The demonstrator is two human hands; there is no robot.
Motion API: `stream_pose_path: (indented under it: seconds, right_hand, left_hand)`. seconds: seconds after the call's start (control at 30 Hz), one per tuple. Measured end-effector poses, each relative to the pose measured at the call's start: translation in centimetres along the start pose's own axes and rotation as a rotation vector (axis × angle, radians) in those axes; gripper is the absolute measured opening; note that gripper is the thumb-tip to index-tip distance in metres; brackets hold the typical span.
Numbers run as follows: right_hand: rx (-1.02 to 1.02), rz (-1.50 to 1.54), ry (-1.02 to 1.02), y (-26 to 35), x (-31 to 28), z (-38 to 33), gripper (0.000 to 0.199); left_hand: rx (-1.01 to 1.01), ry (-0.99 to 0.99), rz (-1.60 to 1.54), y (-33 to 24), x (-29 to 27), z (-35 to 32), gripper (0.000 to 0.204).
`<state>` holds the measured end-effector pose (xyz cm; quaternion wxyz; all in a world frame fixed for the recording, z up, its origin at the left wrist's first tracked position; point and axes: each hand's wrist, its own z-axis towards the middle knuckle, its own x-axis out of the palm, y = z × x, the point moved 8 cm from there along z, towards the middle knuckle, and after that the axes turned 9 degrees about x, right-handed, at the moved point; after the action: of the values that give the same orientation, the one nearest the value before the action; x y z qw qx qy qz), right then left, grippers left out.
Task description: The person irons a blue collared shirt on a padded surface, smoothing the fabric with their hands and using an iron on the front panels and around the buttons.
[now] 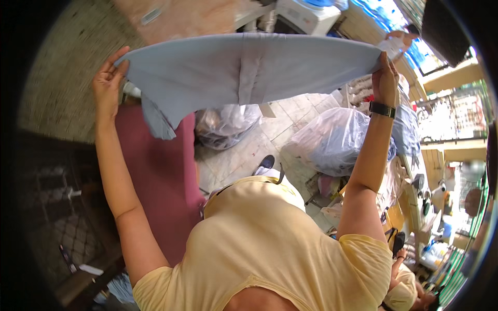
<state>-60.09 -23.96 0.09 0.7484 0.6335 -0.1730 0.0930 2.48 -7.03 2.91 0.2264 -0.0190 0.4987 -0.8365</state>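
Floor: pale tiles (233, 166), kinda busy, with one stuffed clear plastic bag (228, 127) near the maroon-covered bench (155, 176) and a bigger plastic bag (329, 137) over to the right.
Background: bright windows on the right, plus another person (402, 290) down in the lower right corner, well apart from the cloth.
Blue-grey cloth (197, 67): up in the air, stretched wide between both hands, its top edge pretty taut and a stitched strip (250, 78) running down near the middle.
Left hand (108, 85): fingers clamped on the left end, thumb on the near side.
Right hand (385, 85): fingers pinched on the other end, though the wrist and a dark watch (382, 109) were easier to make out than the fingertips.
Dangling corner (160, 122): hung from the left end, over the bench from this angle; couldn't tell if it touched.
Slip risk: both grips sat right at the ends, so pulling too hard could've popped one side loose, imo.
Snag risk: lowering it carelessly could've dragged that corner on the bench and folded it under.
Dirt risk: one lost pinch and that end might've hit the tiles or bags.
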Motion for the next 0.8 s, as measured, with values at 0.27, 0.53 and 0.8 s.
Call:
stream_pose_path:
  seconds: [0.27, 0.53, 0.8]
  right_hand:
    - [-0.111, -0.156, -0.364, 3.4, -21.7, 3.3, 0.022]
    - [-0.098, -0.461, -0.435, 10.0, -34.7, 2.6, 0.038]
    - [-0.188, -0.898, -0.863, 16.6, -45.1, 2.4, 0.027]
  left_hand:
    - [0.029, 0.28, -0.04, 7.5, 26.8, 12.7, 0.025]
    - [0.461, 0.515, 0.277, 3.8, 51.2, 20.8, 0.026]
    - [0.779, 0.578, 0.088, 2.0, 74.9, 29.1, 0.022]
